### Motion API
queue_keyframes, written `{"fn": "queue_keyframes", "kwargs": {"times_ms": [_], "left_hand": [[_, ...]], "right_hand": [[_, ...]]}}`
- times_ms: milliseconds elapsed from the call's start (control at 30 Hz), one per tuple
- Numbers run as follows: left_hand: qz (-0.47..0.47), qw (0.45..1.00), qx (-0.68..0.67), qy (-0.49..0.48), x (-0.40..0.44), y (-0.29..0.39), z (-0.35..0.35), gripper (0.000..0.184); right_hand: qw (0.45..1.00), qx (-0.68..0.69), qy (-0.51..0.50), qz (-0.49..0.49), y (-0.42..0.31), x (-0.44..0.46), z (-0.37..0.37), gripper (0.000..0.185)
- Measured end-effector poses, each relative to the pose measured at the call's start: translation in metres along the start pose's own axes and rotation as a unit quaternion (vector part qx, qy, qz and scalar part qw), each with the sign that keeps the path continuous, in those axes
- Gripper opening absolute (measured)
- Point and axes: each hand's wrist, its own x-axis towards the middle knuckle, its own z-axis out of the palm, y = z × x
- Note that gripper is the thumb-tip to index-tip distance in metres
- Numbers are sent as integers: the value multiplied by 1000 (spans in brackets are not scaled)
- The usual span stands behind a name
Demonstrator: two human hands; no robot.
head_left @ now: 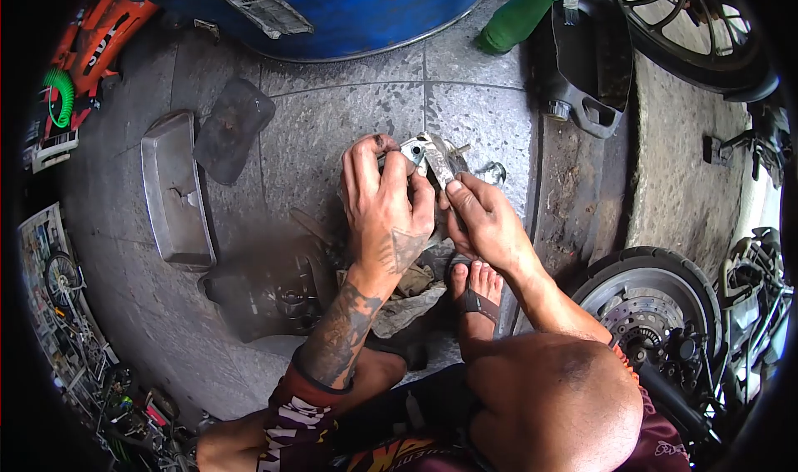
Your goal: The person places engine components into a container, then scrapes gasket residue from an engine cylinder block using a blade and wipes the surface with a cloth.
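Just above the middle of the frame, a small metal part (413,151) is held over the grey tiled floor (324,110). It is silvery and pale, plate-like where it shows, with a round dark hole facing upward; fingers hide much of the rest. The person's left hand (384,191) comes in from the left, its grip pinching the part with the fingers curled. The right hand (490,222) has its grip pressed together on a flat, scuffed grey strip (441,162), thumb on top, the strip's upper end overlapping the part. Right of the strip, a shiny, rounded metal piece (492,172) shows; whether it joins the part cannot be told.
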Motion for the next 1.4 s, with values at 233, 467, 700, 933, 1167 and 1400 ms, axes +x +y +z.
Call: {"fn": "queue_keyframes", "kwargs": {"times_ms": [233,467,700,933,1167,1400], "left_hand": [[-29,1000,-5,-8,-3,0,1,12],[-14,1000,2,5,-8,1,4,16],[-27,1000,12,-8,-6,4,2,13],[-10,999,36,-39,-6,3,3,27],[3,1000,-8,-21,-4,2,2,26],[0,999,-26,-39,-4,2,-1,14]], "right_hand": [[996,84,-32,14,1,-1,-5,32],[918,-369,81,-119,-21,-6,-9,25],[942,-307,100,-92,-10,-9,1,24],[934,-328,112,-92,-11,-7,7,23],[927,-343,113,-103,-12,-5,10,23],[934,-326,73,-122,-11,4,-4,25]]}}
